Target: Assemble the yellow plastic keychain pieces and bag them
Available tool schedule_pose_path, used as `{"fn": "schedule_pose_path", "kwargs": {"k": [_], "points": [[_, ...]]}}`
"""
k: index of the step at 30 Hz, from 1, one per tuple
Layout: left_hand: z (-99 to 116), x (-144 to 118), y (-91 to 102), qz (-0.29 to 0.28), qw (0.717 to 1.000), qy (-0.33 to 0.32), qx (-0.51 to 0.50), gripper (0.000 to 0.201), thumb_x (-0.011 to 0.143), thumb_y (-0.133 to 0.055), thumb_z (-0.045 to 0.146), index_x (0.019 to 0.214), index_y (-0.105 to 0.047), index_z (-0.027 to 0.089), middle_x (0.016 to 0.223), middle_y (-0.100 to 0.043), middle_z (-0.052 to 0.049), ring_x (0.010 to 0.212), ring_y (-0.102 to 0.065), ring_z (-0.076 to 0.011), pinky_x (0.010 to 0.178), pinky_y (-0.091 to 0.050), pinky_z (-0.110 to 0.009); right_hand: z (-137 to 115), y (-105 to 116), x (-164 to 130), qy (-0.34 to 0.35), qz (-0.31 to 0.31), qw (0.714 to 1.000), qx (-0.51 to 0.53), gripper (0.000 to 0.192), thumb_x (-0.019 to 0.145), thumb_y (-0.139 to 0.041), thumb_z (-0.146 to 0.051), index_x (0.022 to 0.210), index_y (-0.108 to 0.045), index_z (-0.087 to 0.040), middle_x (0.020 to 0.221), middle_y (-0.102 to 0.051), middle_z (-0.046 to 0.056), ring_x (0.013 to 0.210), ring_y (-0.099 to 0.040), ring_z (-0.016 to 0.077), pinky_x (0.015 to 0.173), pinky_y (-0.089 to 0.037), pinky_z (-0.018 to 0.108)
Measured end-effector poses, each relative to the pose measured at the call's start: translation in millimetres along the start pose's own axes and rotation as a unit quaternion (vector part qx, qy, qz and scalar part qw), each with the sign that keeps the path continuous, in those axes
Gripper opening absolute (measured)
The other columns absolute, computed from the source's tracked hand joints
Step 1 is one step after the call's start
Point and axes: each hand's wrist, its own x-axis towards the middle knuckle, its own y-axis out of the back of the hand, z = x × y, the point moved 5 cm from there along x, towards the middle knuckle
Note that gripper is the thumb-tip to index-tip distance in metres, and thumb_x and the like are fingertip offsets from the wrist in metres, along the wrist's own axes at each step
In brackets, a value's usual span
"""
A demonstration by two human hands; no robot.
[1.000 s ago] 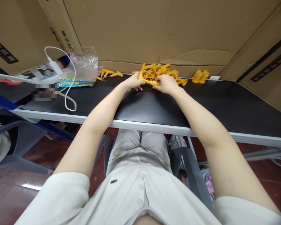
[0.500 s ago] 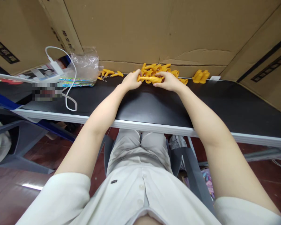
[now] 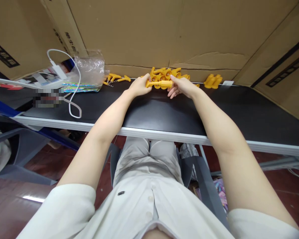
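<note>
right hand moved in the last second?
Yes. The right hand has shifted slightly right and toward the table's near edge, off the pile of yellow parts at the cardboard wall; it now pinches the right end of one yellow piece.

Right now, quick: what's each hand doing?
Left hand: closed on the left end of a yellow part.
Right hand: thumb on the same part's right end, fingers spread loosely; a firm grip cannot be told.

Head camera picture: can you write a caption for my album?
Both hands, left hand and right hand, hold one yellow plastic piece before a yellow pile on the black table.
</note>
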Motion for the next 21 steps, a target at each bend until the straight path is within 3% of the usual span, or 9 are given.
{"fn": "schedule_pose_path", "kwargs": {"k": [3, 6, 8, 10, 13, 16, 21], "points": [[0, -1, 1.6, 0.003, 1.000, 0.006, 0.004, 0.042, 0.091, -0.068, 0.026, 0.133, -0.064, 0.024, 0.115, -0.080, -0.012, 0.121, -0.077, -0.0391, 0.113, -0.056, -0.051, -3, -5, -5, -0.050, -0.013, 0.998, -0.036, 0.079, 0.102, -0.052, -0.096, 0.097, -0.075, -0.020, 0.069, -0.075, 0.010, 0.072, -0.082, 0.0293, 0.078, -0.070, 0.043], [-3, 1, 1.3, 0.000, 1.000, 0.008, -0.009, 0.045, 0.090, -0.068, 0.025, 0.135, -0.066, 0.026, 0.114, -0.080, -0.011, 0.124, -0.076, -0.0394, 0.117, -0.054, -0.054, -8, -8, -14, -0.114, -0.034, 0.992, -0.047, 0.076, 0.112, -0.039, -0.086, 0.091, -0.070, -0.020, 0.083, -0.081, 0.015, 0.074, -0.081, 0.0254, 0.078, -0.067, 0.036], [-4, 1, 0.6, -0.001, 1.000, 0.001, -0.022, 0.048, 0.089, -0.069, 0.025, 0.137, -0.066, 0.027, 0.114, -0.080, -0.010, 0.125, -0.076, -0.0393, 0.119, -0.053, -0.055, -13, -8, -19, -0.110, -0.041, 0.993, -0.028, 0.064, 0.116, -0.047, -0.076, 0.093, -0.068, -0.020, 0.096, -0.084, 0.016, 0.079, -0.082, 0.0232, 0.081, -0.067, 0.034], [-4, 2, 0.1, -0.003, 1.000, -0.005, -0.028, 0.050, 0.088, -0.070, 0.026, 0.138, -0.066, 0.028, 0.114, -0.080, -0.010, 0.126, -0.075, -0.0393, 0.120, -0.053, -0.055, -18, -6, -21, -0.075, -0.039, 0.996, -0.018, 0.046, 0.111, -0.069, -0.064, 0.098, -0.067, -0.020, 0.102, -0.084, 0.014, 0.084, -0.083, 0.0240, 0.084, -0.069, 0.037], [-3, 1, 0.4, -0.006, 1.000, 0.000, -0.018, 0.050, 0.088, -0.070, 0.027, 0.137, -0.066, 0.026, 0.116, -0.080, -0.011, 0.126, -0.075, -0.0394, 0.119, -0.053, -0.053, -21, -4, -22, -0.039, -0.035, 0.998, -0.022, 0.034, 0.098, -0.090, -0.049, 0.101, -0.070, -0.022, 0.097, -0.084, 0.012, 0.085, -0.083, 0.0271, 0.085, -0.071, 0.045], [-1, -1, 1.1, -0.010, 1.000, 0.007, -0.007, 0.050, 0.087, -0.068, 0.028, 0.137, -0.066, 0.024, 0.120, -0.080, -0.013, 0.127, -0.074, -0.0401, 0.118, -0.054, -0.053, -21, -6, -23, -0.046, -0.026, 0.998, -0.021, 0.034, 0.101, -0.087, -0.050, 0.097, -0.070, -0.021, 0.092, -0.083, 0.013, 0.080, -0.082, 0.0256, 0.084, -0.071, 0.043], [0, -2, 0.7, -0.011, 1.000, 0.013, -0.001, 0.051, 0.087, -0.065, 0.028, 0.138, -0.067, 0.021, 0.122, -0.080, -0.017, 0.126, -0.075, -0.0414, 0.115, -0.055, -0.054, -23, -12, -24, -0.061, 0.014, 0.998, -0.032, 0.051, 0.103, -0.079, -0.069, 0.096, -0.068, -0.020, 0.082, -0.080, 0.013, 0.073, -0.080, 0.0259, 0.078, -0.070, 0.041]]}}
